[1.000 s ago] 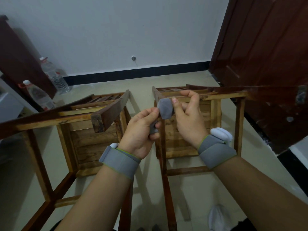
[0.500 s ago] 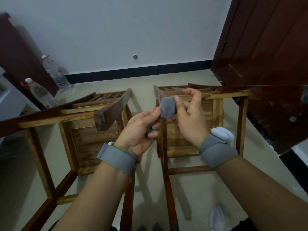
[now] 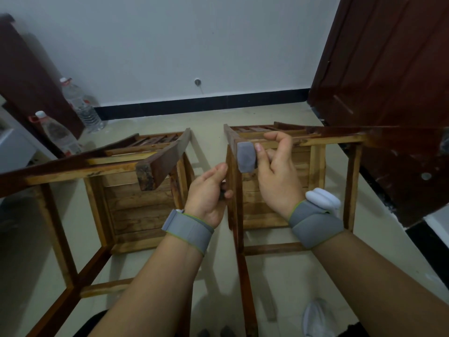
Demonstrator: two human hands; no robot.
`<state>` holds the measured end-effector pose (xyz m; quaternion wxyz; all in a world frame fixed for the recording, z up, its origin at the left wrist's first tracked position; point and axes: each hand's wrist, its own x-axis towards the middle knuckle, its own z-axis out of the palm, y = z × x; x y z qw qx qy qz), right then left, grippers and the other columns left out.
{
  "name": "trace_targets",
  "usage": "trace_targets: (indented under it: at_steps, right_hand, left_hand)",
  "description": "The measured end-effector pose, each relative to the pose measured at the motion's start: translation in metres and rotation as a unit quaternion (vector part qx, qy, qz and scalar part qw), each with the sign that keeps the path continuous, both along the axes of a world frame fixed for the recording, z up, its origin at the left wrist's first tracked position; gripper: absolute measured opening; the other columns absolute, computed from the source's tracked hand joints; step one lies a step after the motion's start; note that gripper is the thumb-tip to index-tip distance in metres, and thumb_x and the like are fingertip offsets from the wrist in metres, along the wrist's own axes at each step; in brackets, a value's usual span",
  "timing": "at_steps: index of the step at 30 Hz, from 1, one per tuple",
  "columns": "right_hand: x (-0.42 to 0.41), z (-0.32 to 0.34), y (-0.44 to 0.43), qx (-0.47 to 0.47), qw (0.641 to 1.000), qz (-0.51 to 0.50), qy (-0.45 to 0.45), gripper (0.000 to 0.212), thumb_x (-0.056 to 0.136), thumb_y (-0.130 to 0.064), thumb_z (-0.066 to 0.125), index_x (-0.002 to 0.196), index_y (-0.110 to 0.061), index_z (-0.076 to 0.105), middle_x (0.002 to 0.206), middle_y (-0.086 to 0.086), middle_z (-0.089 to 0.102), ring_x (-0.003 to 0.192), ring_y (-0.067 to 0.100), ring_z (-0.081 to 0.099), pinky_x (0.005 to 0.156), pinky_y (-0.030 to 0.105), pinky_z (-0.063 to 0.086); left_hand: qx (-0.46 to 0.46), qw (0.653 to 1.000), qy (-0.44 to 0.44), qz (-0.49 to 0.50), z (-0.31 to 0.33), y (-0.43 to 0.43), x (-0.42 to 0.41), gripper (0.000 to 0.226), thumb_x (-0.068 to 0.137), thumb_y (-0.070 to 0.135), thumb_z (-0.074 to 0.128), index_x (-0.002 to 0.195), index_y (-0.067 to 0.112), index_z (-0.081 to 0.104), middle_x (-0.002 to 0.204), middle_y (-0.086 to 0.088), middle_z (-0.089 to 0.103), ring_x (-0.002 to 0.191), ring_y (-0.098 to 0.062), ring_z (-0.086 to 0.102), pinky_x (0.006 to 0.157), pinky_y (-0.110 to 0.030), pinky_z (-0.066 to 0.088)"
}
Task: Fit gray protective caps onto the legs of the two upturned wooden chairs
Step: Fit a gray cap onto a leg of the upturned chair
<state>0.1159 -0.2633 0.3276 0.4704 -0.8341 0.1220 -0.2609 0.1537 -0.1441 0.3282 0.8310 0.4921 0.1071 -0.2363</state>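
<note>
Two wooden chairs lie upturned on the floor, the left chair (image 3: 136,210) and the right chair (image 3: 315,171). A gray cap (image 3: 246,156) sits over the end of the right chair's near-left leg (image 3: 237,215). My right hand (image 3: 277,171) pinches that cap, thumb against its right side. My left hand (image 3: 210,190) is lower, left of the same leg, fingers curled around something small and dark that I cannot make out. The left chair's nearest leg end (image 3: 145,177) is bare, dark wood.
Two large water bottles (image 3: 75,105) stand at the far left by a dark cabinet (image 3: 31,76). A dark wooden door (image 3: 388,76) fills the right side, with a white wall behind. A white shoe (image 3: 315,317) shows at the bottom.
My left hand let go of the cap and dropped lower beside the leg. The cap now sits squarely on the leg end, with my right hand still on it.
</note>
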Motion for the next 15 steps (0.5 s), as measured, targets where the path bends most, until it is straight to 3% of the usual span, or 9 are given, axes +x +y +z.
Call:
trace_targets:
  at_steps: [2,4,8,10,13,15]
  right_hand:
    - [0.003,-0.008,-0.008,-0.007,0.998,-0.027,0.051,0.030,0.099,-0.022,0.045,0.125,-0.023,0.030,0.076,-0.004,0.062,0.071,0.018,0.063,0.069,0.037,0.049]
    - [0.002,-0.011,-0.021,0.020,0.991,-0.067,0.111,0.035,0.098,-0.016,0.047,0.128,-0.021,0.029,0.090,0.004,0.061,0.084,0.025,0.063,0.066,0.031,0.044]
    - [-0.005,0.002,-0.040,0.044,0.991,-0.091,0.090,0.028,0.099,-0.021,0.047,0.124,-0.021,0.036,0.078,-0.007,0.050,0.070,0.003,0.049,0.056,0.013,0.033]
    - [-0.007,0.002,-0.040,0.073,0.989,-0.085,0.094,0.031,0.098,-0.024,0.049,0.126,-0.022,0.036,0.082,-0.003,0.054,0.071,0.005,0.052,0.057,0.017,0.035]
    - [-0.006,0.000,-0.034,0.098,0.984,-0.085,0.118,0.030,0.097,-0.031,0.050,0.124,-0.025,0.039,0.088,-0.002,0.057,0.076,0.009,0.055,0.058,0.023,0.037]
    - [-0.006,0.004,-0.029,0.101,0.985,-0.082,0.109,0.024,0.097,-0.037,0.048,0.118,-0.028,0.042,0.091,-0.004,0.057,0.081,0.011,0.056,0.063,0.026,0.041]
  left_hand:
    - [0.004,1.000,-0.006,-0.022,-0.001,0.004,-0.003,0.011,0.096,0.013,0.053,0.101,0.010,0.062,0.071,0.000,0.054,0.055,-0.008,0.041,0.045,-0.018,0.032]
    - [0.006,0.998,-0.043,-0.052,0.006,0.009,-0.008,0.018,0.095,0.016,0.054,0.110,0.009,0.063,0.069,0.003,0.060,0.057,-0.007,0.046,0.047,-0.020,0.035]
    - [0.038,0.995,-0.079,-0.056,0.020,0.015,-0.005,0.011,0.096,0.019,0.054,0.097,0.010,0.060,0.058,0.003,0.060,0.054,-0.010,0.051,0.050,-0.023,0.041]
    - [0.046,0.996,-0.057,-0.041,0.020,0.019,-0.004,0.012,0.095,0.023,0.056,0.090,0.011,0.057,0.056,0.003,0.060,0.056,-0.012,0.053,0.051,-0.024,0.045]
    - [0.043,0.997,-0.010,-0.062,0.020,0.024,-0.005,0.023,0.091,0.036,0.059,0.081,0.015,0.054,0.068,-0.002,0.053,0.060,-0.014,0.054,0.050,-0.027,0.047]
    - [0.035,0.997,-0.008,-0.073,0.024,0.030,-0.010,0.022,0.090,0.036,0.057,0.087,0.014,0.052,0.077,-0.004,0.050,0.062,-0.016,0.054,0.051,-0.026,0.046]
